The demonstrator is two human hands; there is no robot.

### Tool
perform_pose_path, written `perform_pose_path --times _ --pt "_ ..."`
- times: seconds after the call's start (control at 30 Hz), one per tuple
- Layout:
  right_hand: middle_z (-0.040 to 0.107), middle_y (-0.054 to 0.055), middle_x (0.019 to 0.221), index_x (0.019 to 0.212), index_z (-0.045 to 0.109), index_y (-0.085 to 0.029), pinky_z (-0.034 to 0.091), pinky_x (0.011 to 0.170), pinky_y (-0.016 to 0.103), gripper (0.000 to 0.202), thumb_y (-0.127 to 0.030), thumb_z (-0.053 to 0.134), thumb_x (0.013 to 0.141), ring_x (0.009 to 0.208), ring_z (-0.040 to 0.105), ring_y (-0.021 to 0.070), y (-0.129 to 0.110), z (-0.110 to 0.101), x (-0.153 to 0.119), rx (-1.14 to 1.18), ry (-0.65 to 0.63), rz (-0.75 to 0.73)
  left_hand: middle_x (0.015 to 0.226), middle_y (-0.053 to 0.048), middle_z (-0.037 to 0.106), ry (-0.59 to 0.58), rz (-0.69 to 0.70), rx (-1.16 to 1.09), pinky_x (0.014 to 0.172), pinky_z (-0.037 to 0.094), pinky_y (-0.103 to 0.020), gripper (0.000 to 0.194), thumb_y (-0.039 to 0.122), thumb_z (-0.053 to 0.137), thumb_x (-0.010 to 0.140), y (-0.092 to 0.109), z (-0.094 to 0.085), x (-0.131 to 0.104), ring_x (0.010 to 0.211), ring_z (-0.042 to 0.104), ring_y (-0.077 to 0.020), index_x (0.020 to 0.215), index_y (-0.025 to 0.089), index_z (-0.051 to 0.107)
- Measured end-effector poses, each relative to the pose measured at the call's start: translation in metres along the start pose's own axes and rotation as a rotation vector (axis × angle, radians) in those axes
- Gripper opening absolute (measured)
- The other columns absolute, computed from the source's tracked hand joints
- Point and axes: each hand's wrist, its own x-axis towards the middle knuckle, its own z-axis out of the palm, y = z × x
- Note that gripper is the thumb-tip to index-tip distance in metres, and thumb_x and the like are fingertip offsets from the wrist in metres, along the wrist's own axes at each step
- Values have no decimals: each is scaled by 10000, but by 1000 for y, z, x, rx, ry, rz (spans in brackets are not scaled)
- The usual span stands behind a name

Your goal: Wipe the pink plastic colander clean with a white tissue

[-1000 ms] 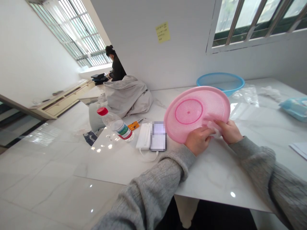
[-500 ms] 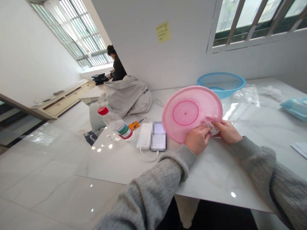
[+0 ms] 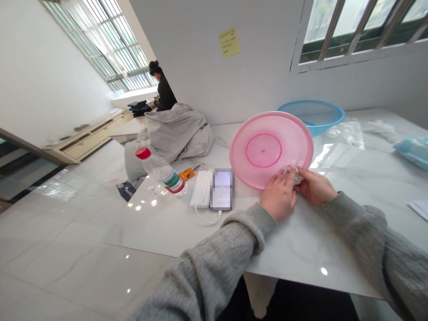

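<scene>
A round pink plastic mesh basket (image 3: 264, 125) is tipped up above the white table, its open side facing me. My left hand (image 3: 280, 196) presses a crumpled white wipe (image 3: 291, 171) against the basket's lower right rim, fingers closed over it. Close beside it, my right hand (image 3: 317, 187) grips the same rim, thumb in front near the wipe; its other fingers are mostly hidden. Behind the pink basket stands a blue mesh basket (image 3: 329, 117), partly covered by it.
Left of my hands lie a phone (image 3: 222, 191), a white power bank (image 3: 201, 189) with a cable, and an orange packet (image 3: 187, 174). A red-capped bottle (image 3: 167, 177) stands beside them. Clear plastic bags (image 3: 351, 133) lie right. A person (image 3: 165, 94) sits far left.
The pink basket has risen slightly and tilted a little. My left hand has shifted slightly right and down at the rim, its fingers now straighter over the wipe.
</scene>
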Motion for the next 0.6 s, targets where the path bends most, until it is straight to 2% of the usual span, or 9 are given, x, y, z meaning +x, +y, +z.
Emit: perform_pose_path --times 0.13,0.3,0.43,0.53,0.6 --pt "820 86 987 950 761 -214 713 808 377 147 -345 800 897 974 808 249 4 10 -8 47 -32 -9 1642 -210 587 70 -38 0 1304 464 -511 655 298 572 1058 0 -3 1 1554 552 -340 1654 78 409" --pt "805 70 939 950 768 -215 701 794 364 280 -439 885 830 952 804 254 10 15 -17 5 -75 -8 1514 -186 693 149 -67 -49 1205 562 -468 559 351 650 1050 -3 -9 4 1398 679 -312 1540 109 536" --pt "807 64 897 940 781 -204 665 675 318 387 -533 912 782 818 783 219 13 11 -19 -83 -145 -29 1542 -178 676 200 -109 -50 1202 567 -438 533 270 656 1037 -9 -12 5 1425 669 -295 1542 153 535" --pt "828 110 1008 995 787 -198 683 711 381 434 -602 844 848 896 812 264 11 8 -19 -133 -200 -1 1501 -143 712 249 -168 -39 1150 596 -395 471 178 576 1041 -14 -15 6 1383 703 -261 1511 205 570" --pt "826 131 1024 1024 781 -194 693 717 408 427 -603 797 901 917 823 287 7 7 -17 -135 -149 -3 1471 -133 732 272 -175 -29 1122 609 -392 469 135 549 1021 -16 -16 6 1339 728 -259 1482 208 593"
